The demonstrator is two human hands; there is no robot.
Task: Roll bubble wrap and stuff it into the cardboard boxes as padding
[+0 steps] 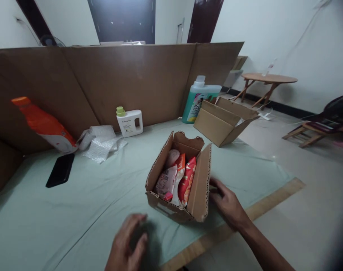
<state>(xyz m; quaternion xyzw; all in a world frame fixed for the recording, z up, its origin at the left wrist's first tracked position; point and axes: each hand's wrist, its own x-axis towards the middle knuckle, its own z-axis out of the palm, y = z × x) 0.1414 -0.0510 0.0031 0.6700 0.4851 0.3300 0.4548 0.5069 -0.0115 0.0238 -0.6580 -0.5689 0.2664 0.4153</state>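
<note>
your right hand [226, 203] lies flat against the outer side of the box's [178, 177] raised right flap, fingers spread and loosely curled, holding nothing, forearm running back toward you. your left hand [129, 242] hovers low over the surface [75, 218], just short of the box's near wall, fingers bent and apart, empty. the box sits between your hands, a little ahead, open on top, with snack packs [175, 178] standing inside.
</note>
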